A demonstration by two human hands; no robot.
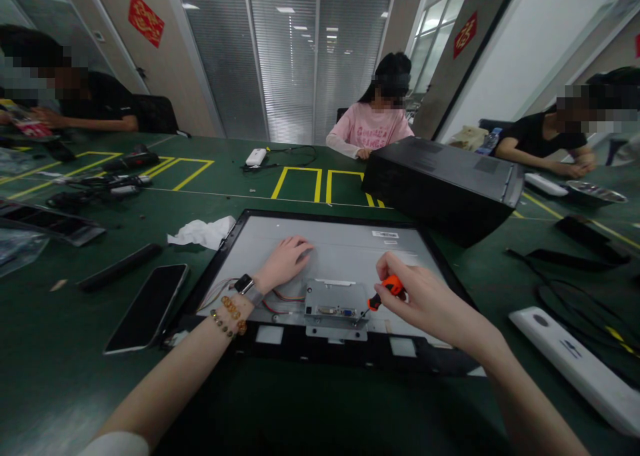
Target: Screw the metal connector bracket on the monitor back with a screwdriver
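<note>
An opened monitor panel (345, 243) with a black frame lies on its face in front of me, grey metal back upward. Near its front edge sits a metal box with video ports (330, 299), and thin coloured wires (280, 296) run out to its left. My right hand (415, 293) is wrapped around an orange and black screwdriver (390, 289), whose shaft slants down to the box's right front corner. Resting flat on the panel, left of and behind the box, my left hand (285, 263) has its fingers stretched out and holds nothing.
A phone (147, 309), a dark bar (120, 267) and a crumpled tissue (200, 233) lie to the left. Behind right stands a large black casing (440, 183). A white elongated device (575, 363) and cables (565, 296) are on the right. Several people sit around the green table (280, 409).
</note>
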